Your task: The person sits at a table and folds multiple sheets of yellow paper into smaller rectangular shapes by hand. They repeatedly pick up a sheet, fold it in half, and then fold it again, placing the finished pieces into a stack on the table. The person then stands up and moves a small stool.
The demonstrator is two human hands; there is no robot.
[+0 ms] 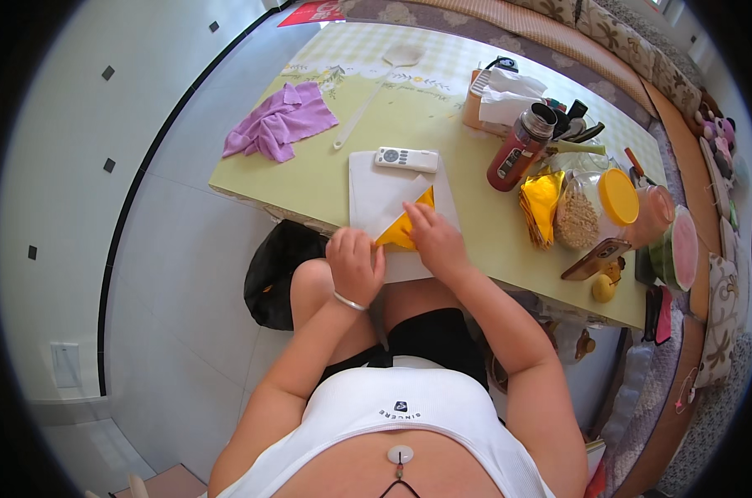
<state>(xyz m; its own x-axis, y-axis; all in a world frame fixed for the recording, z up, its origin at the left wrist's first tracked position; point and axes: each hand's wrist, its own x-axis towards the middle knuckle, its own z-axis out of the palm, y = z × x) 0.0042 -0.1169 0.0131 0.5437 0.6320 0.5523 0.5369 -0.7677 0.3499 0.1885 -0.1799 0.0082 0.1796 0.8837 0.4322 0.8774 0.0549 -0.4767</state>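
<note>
A sheet of gold foil paper [400, 231] with a white back lies folded on a diagonal over a white pad [365, 184] at the table's near edge. My left hand [355, 262], wearing a silver bangle, is closed at the paper's left corner, fingertips bent down onto it. My right hand [440, 242] has its fingers together, pressing the gold part near its right end. The thumbs are partly hidden. A white remote control [406, 158] rests on the pad's far end. To the right stands a bundle of folded gold paper [541, 206].
A purple cloth [283, 124] and a white fly swatter [362, 111] lie on the left of the table [309, 178]. On the right are an open red flask [513, 155], tissue box [480, 114], yellow-lidded jar [582, 217], phone [596, 259], yellow fruit [603, 288] and cut watermelon [680, 249].
</note>
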